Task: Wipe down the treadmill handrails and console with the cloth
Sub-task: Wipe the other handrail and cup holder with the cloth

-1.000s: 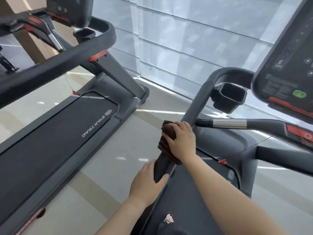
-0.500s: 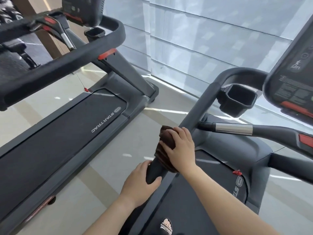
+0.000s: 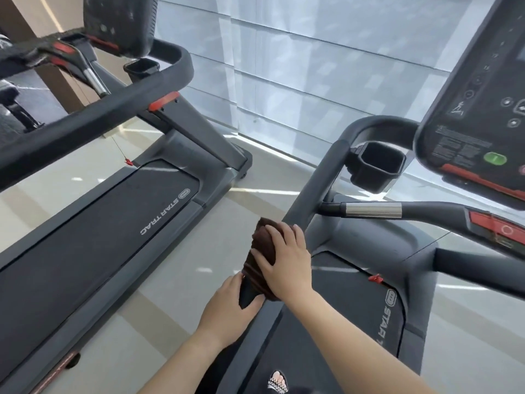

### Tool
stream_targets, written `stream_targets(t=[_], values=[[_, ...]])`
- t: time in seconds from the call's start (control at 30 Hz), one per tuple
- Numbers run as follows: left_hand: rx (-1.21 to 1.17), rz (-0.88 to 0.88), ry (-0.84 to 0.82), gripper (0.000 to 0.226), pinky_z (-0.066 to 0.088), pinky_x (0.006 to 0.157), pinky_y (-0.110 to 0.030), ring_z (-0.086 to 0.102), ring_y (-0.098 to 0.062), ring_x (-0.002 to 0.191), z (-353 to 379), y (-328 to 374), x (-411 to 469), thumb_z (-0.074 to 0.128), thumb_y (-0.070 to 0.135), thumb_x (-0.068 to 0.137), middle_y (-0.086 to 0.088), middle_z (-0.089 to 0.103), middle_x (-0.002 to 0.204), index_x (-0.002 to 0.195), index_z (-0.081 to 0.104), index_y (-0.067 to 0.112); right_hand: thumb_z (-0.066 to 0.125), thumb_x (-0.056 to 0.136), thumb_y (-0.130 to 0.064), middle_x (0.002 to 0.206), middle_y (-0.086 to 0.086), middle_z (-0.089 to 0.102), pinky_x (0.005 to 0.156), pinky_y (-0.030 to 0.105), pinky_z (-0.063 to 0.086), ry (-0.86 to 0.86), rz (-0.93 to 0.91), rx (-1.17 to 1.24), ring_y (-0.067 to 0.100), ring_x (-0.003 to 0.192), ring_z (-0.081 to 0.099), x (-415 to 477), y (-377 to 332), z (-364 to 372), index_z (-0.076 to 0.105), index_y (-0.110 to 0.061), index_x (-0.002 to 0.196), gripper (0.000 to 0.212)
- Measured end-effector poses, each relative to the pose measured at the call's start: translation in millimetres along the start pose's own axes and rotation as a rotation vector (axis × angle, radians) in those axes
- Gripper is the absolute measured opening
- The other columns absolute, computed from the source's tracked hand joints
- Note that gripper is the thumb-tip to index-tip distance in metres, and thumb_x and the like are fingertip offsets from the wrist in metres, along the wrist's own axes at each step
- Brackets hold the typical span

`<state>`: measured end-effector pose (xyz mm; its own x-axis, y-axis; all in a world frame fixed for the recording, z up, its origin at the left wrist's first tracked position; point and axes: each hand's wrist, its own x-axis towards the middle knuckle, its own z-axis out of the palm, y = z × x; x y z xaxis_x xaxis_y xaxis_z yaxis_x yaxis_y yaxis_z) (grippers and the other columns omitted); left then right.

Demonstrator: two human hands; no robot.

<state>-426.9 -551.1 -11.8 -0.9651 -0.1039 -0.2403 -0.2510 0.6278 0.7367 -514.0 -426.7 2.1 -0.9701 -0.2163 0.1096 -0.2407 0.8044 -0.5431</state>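
Observation:
A dark brown cloth is wrapped around the black left handrail of the treadmill in front of me. My right hand is closed over the cloth and presses it on the rail. Just below it, my left hand grips the rail's lower end; the two hands nearly touch. The console with a green button stands at the upper right, and a cup holder sits to its left. A silver-banded inner grip bar runs across to the right.
A second treadmill stands to the left across a strip of pale floor, its handrail crossing the upper left. A blinded window fills the background. My foot shows on the belt at the bottom.
My right hand has slid the cloth down the handrail toward my left hand, closing the gap between them. The view has shifted slightly.

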Motion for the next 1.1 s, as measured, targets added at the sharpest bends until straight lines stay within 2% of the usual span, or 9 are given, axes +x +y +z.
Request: stream_targets(t=[0.1,0.2,0.4,0.57,0.7,0.93,1.1], values=[[0.002,0.047,-0.071,0.053,0.038,0.087,-0.017,0.047,0.004,0.108,-7,-7,-12,0.051,0.054,0.083,0.024,0.047,0.120,0.131,0.036,0.041,0.054,0.087,-0.052,0.142,-0.008,0.039,0.102,0.044,0.039,0.029,0.060,0.060,0.021,0.137,0.021,-11,-4,-1,0.042,-0.029,0.135,0.054],[0.039,0.074,-0.126,0.059,0.033,0.090,-0.014,0.040,0.008,0.108,-23,-23,-31,0.048,0.055,0.084,0.026,0.041,0.122,0.138,0.029,0.041,0.053,0.087,-0.052,0.144,-0.009,0.037,0.100,0.042,0.040,0.052,0.138,0.068,0.020,0.135,0.024,-27,-16,3,0.041,-0.029,0.136,0.055],[0.147,0.139,-0.201,0.049,0.037,0.095,-0.016,0.047,0.000,0.116,-64,-60,-55,0.047,0.052,0.088,0.017,0.048,0.132,0.132,0.043,0.032,0.051,0.087,-0.055,0.143,-0.011,0.033,0.091,0.043,0.046,0.104,0.258,0.005,0.020,0.132,0.026,-76,-60,23,0.038,-0.032,0.135,0.054],[0.172,0.216,-0.232,0.045,0.037,0.095,-0.016,0.048,0.000,0.115,-94,-80,-56,0.048,0.047,0.090,0.015,0.049,0.133,0.132,0.044,0.029,0.050,0.088,-0.056,0.152,-0.008,0.024,0.104,0.046,0.036,0.129,0.413,0.078,0.020,0.139,0.017,-108,-85,37,0.029,-0.032,0.142,0.062],[0.173,0.255,-0.261,0.043,0.037,0.091,-0.016,0.048,0.001,0.108,-109,-85,-48,0.049,0.046,0.090,0.014,0.051,0.130,0.130,0.047,0.030,0.050,0.086,-0.058,0.152,-0.008,0.023,0.103,0.046,0.036,0.151,0.440,0.048,0.020,0.139,0.016,-122,-97,45,0.025,-0.032,0.143,0.067],[0.185,0.283,-0.241,0.038,0.036,0.085,-0.017,0.050,-0.001,0.102,-125,-70,-9,0.050,0.041,0.091,0.013,0.053,0.126,0.127,0.049,0.028,0.045,0.090,-0.056,0.153,-0.002,0.023,0.101,0.050,0.040,0.152,0.539,-0.029,0.027,0.137,0.021,-88,-94,49,0.024,-0.031,0.143,0.062],[0.192,0.284,-0.267,0.037,0.039,0.087,-0.020,0.050,-0.001,0.107,-122,-46,27,0.049,0.042,0.091,0.014,0.053,0.125,0.127,0.048,0.030,0.046,0.090,-0.053,0.150,0.000,0.026,0.102,0.051,0.039,0.168,0.540,-0.023,0.029,0.134,0.024,-45,-70,38,0.027,-0.030,0.141,0.060]])
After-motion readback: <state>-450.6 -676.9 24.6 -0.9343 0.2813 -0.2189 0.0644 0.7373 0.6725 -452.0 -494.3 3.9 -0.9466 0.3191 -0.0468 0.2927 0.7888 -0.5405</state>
